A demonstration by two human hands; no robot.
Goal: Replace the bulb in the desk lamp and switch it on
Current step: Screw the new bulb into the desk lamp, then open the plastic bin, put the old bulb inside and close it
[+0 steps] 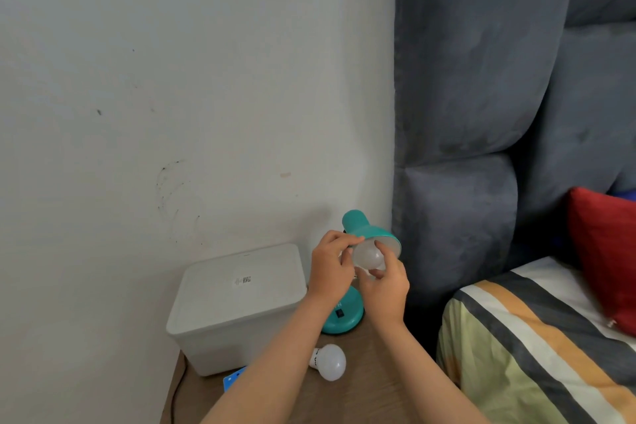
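A teal desk lamp stands on a wooden bedside table [371,385]; its shade [364,227] tilts down to the right and its round base [346,318] carries a black switch. A white bulb [369,256] sits in the shade's mouth. My left hand [330,268] grips the shade's rim on the left. My right hand [383,286] has its fingers closed around the bulb from below. A second white bulb [328,362] lies loose on the table in front of the base, under my left forearm.
A white lidded plastic box [237,303] fills the table's left side against the wall. A blue card [232,380] and a black cable [175,392] lie at its front. A grey padded headboard [464,148] and a bed with striped bedding [537,348] stand to the right.
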